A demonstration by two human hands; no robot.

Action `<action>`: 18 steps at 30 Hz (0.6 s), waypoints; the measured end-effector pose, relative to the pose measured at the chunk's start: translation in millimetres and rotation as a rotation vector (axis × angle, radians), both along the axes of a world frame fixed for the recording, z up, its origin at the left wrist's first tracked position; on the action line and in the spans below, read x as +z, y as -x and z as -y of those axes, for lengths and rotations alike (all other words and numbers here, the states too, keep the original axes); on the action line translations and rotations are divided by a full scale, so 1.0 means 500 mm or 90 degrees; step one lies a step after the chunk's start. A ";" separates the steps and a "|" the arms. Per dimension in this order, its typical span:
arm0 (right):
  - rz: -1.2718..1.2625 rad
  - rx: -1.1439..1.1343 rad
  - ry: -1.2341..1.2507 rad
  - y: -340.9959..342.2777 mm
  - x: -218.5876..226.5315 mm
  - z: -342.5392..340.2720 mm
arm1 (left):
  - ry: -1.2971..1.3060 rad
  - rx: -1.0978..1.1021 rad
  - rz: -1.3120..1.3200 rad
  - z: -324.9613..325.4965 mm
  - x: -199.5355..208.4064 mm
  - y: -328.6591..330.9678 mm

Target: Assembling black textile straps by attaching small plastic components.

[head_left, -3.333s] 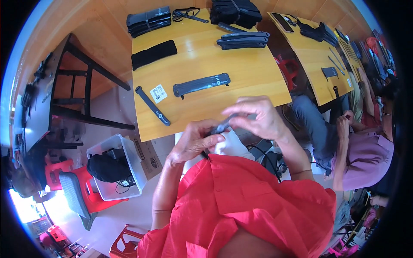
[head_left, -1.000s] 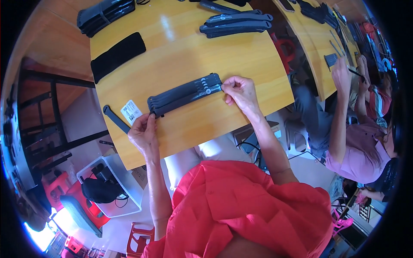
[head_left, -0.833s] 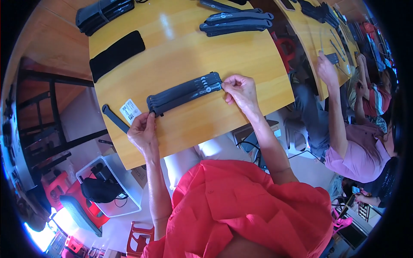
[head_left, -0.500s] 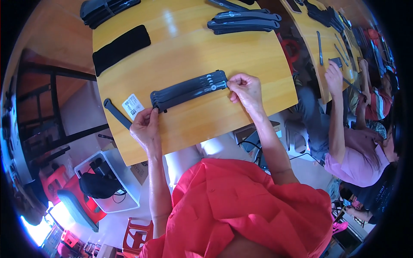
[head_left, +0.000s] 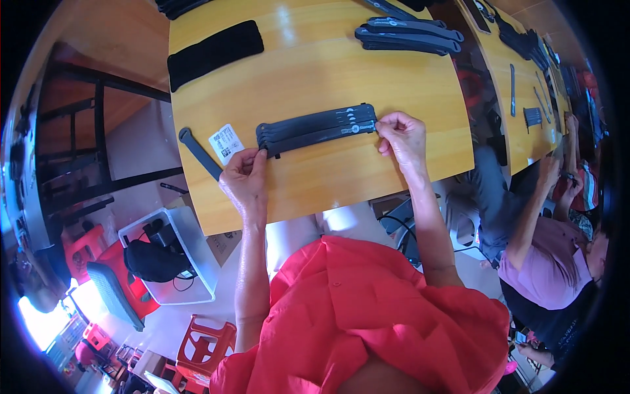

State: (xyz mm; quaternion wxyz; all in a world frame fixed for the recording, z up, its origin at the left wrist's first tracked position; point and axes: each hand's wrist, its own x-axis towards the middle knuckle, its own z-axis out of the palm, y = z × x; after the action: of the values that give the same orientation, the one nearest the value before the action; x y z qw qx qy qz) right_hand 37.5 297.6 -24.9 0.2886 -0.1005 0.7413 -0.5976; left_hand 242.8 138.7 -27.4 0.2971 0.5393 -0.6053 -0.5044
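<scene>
A flat stack of dark hook-and-loop straps (head_left: pixel 318 132) with pale printing lies across the wooden table in front of me, its rounded ends lined up. My left hand (head_left: pixel 245 180) pinches the lower left corner of the stack between thumb and finger. At the other end my right hand (head_left: pixel 403 138) has thumb and fingertips closed on the strap ends. One loose strap (head_left: pixel 201 155) with a slotted end lies left of the stack, its lower end beside my left hand. Between them is a white printed label card (head_left: pixel 226 142).
A flat black cloth-like piece (head_left: pixel 216 54) lies at the table's far left, and another strap pile (head_left: pixel 410 37) at the far right. Co-workers sit along a second table (head_left: pixel 505 43) on the right. On the floor at left stand a white bin (head_left: pixel 209 262) and a red stool (head_left: pixel 203 348).
The whole view has shifted, so the table appears farther right and higher. Both my hands keep their hold on the stack. A co-worker's hand has drawn back from a small dark bundle.
</scene>
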 end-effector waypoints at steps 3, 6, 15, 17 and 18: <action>0.008 -0.003 0.000 0.001 0.000 0.001 | 0.004 -0.004 0.008 0.000 -0.002 0.002; 0.012 -0.006 0.002 -0.001 0.004 0.002 | 0.005 -0.004 0.001 0.000 0.002 0.002; 0.031 -0.004 0.013 0.001 -0.004 0.000 | 0.018 -0.022 -0.006 0.001 -0.007 -0.002; 0.026 -0.005 -0.014 0.001 0.003 0.000 | 0.025 -0.021 -0.010 -0.001 -0.005 0.000; 0.025 -0.009 -0.015 0.003 0.003 -0.002 | 0.028 -0.023 -0.004 -0.001 -0.007 0.003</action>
State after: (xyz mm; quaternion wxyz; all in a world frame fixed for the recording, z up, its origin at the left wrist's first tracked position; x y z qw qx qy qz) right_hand 36.0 298.5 -23.4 0.3003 -0.0797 0.7431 -0.5927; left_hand 241.5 139.0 -30.8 0.3018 0.5196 -0.6253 -0.4980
